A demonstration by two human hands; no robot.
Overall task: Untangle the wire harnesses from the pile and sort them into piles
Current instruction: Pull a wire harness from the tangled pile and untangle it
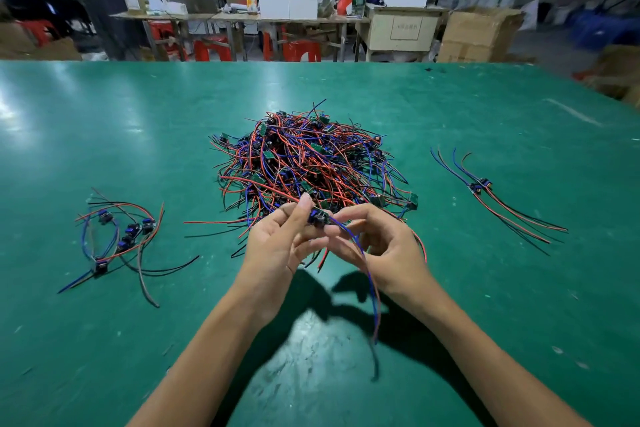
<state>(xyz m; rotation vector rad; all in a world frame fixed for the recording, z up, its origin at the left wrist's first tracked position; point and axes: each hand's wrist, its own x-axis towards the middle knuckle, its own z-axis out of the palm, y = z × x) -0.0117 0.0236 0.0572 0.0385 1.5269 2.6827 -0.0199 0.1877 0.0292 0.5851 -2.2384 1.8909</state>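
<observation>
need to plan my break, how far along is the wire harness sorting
Early days. Done: a small sorted group on the left and a smaller one on the right. In hand: one harness, pinched by the left hand and right hand. Left: the big tangled pile, still nearly everything.

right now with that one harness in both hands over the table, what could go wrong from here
1. The held harness, pinched by the left hand and right hand, sits just in front of the big tangled pile; its red lead may still be snagged there and could drag others out.
2. Its blue wires hang low toward the green table and could catch.
3. The left pile looks loosely crossed and may re-tangle.
</observation>
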